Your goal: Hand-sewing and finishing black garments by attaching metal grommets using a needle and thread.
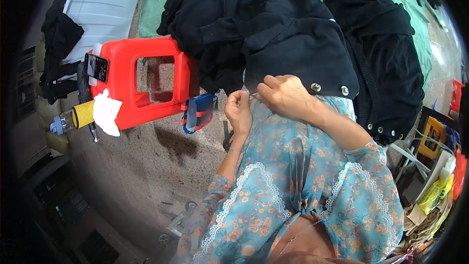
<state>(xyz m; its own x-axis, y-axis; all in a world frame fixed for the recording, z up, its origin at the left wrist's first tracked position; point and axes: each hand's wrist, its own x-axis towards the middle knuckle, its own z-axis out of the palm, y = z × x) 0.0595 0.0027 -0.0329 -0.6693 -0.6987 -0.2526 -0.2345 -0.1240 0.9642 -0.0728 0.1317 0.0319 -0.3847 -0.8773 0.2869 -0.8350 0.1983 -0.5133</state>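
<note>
A black knit garment (298,44) with shiny metal buttons along its edge lies across my lap. My right hand (286,95) is closed at the garment's lower left edge, fingers curled over the cloth. Just left of it, almost touching, my left hand (238,112) is pinched shut with thumb against fingers. Whatever sits in that pinch is too small to make out. Two round silvery buttons (316,87) show on the hem to the right of my right hand.
A red plastic stool (124,85) stands at left, bearing a phone (96,67) and white tissue (106,112). A bottle (63,123) in a yellow sleeve and a blue box-like holder (199,112) hang beside it. More black garments (381,54) lie at right on green sheeting (154,5).
</note>
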